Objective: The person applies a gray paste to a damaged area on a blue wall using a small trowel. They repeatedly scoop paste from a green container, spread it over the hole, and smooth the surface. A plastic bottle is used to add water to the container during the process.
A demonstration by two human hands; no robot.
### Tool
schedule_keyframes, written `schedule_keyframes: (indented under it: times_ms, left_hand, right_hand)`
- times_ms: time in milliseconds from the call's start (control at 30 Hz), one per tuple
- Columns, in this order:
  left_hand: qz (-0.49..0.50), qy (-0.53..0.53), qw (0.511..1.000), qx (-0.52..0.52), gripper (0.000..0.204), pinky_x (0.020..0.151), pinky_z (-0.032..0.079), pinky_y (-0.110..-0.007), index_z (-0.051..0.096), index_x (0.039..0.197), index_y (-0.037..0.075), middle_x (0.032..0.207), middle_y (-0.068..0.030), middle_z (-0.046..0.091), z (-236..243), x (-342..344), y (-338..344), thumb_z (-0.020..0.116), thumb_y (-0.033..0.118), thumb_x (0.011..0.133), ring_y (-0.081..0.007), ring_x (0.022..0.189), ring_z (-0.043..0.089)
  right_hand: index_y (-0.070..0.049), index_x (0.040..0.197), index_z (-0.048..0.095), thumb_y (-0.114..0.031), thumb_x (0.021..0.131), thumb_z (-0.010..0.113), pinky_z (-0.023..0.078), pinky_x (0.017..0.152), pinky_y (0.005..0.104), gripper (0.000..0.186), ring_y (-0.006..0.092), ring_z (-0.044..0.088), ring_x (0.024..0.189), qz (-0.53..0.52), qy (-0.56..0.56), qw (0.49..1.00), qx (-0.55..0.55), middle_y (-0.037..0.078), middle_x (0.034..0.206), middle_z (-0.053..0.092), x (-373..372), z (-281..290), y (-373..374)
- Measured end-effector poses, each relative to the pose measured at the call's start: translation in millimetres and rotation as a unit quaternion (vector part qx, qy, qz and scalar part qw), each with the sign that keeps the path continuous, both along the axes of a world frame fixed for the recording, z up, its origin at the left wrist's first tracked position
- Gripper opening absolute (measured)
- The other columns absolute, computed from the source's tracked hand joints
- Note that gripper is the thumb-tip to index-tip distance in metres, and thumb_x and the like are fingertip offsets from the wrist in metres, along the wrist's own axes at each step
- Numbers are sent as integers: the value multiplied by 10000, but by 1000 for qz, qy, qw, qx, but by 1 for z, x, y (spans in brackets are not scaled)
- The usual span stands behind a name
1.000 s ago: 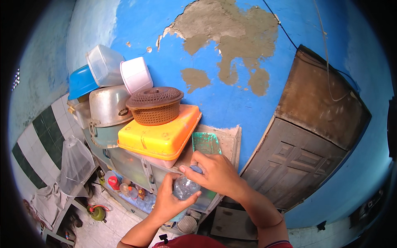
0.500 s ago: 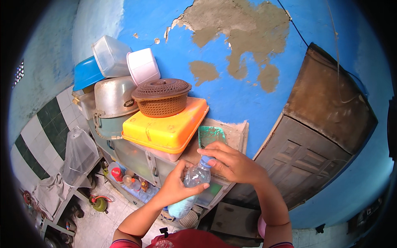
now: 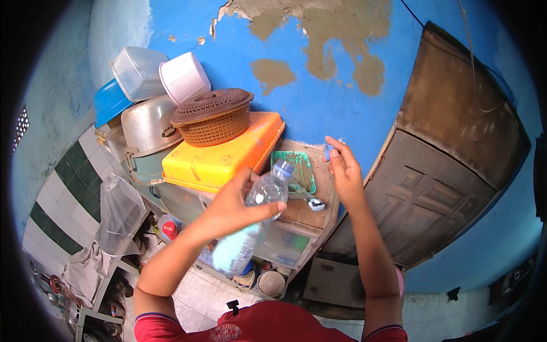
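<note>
My left hand [image 3: 236,208] is wrapped round a clear plastic bottle [image 3: 266,191] and holds it tilted, neck up and to the right. The bottle's lower part looks pale blue and whitish; whether that is its content or a label, I cannot tell. Its neck, with a blue ring, stands uncovered. To the right and a little higher, my right hand [image 3: 346,174] pinches a small blue bottle cap [image 3: 328,152] between its fingers, apart from the bottle. Behind the bottle's neck, a green tray [image 3: 305,171] lies on the cabinet top. A small white and blue thing [image 3: 316,204] lies near it.
An orange box [image 3: 222,157] bears a brown lidded basket [image 3: 213,122]. Left of it, a metal pot [image 3: 145,125] and plastic tubs [image 3: 185,78] are stacked. A wooden door panel [image 3: 421,188] leans at the right. A white slatted stool or lid [image 3: 271,284] shows low down.
The blue cap has come off the bottle, and my right hand has carried it up and right. My left hand keeps the bottle, now tilted more. The view has shifted slightly.
</note>
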State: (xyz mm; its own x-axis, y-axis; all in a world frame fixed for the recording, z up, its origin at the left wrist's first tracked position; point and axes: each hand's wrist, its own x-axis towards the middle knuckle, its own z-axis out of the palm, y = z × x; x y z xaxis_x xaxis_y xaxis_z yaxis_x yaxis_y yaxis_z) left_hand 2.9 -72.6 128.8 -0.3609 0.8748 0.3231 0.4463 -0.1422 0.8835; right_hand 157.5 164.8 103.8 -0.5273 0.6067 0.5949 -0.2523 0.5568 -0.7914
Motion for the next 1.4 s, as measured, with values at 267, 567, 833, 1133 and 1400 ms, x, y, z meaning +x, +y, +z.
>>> schedule_keyframes:
  times_ms: [267, 567, 833, 1133, 1400]
  left_hand:
    - [36, 185, 972, -139, 784, 840, 509, -360, 623, 1129, -66, 993, -147, 654, 75, -27, 25, 856, 584, 757, -226, 950, 630]
    - [29, 229, 949, -217, 869, 850, 507, -365, 622, 1154, -93, 1044, -182, 660, 85, -49, 61, 799, 657, 754, -261, 977, 640]
    - [27, 289, 911, -294, 900, 837, 518, -361, 638, 1135, -113, 1004, -193, 694, 92, -51, 85, 797, 669, 720, -266, 955, 675]
    - [39, 305, 901, -306, 850, 803, 518, -357, 673, 1082, -89, 948, -173, 699, 95, -48, 89, 801, 670, 721, -252, 901, 673]
    - [45, 236, 942, -235, 954, 908, 544, -377, 604, 1207, -154, 1098, -263, 712, 82, -53, 84, 835, 631, 715, -310, 1037, 702]
  right_hand:
    - [-59, 1424, 597, -279, 1116, 516, 405, 712, 209, 387, 56, 454, 760, -33, 23, 998, -57, 17, 973, 617, -14, -31, 6]
    - [-32, 1362, 632, -278, 1106, 531, 492, 903, 288, 369, 124, 615, 983, -41, -5, 993, -112, 57, 1138, 651, -11, -25, 1]
    - [-32, 1354, 635, -267, 1097, 552, 494, 887, 285, 358, 118, 611, 964, -48, 11, 993, -103, 45, 1050, 654, -13, -28, 2]
    - [-28, 1347, 639, -269, 1092, 562, 502, 873, 287, 359, 120, 611, 963, -59, -4, 990, -128, 42, 1066, 656, -9, -20, -4]
    - [-25, 1352, 633, -261, 1095, 559, 500, 895, 283, 357, 121, 614, 977, -48, 19, 992, -117, 43, 1117, 662, -12, -24, -2]
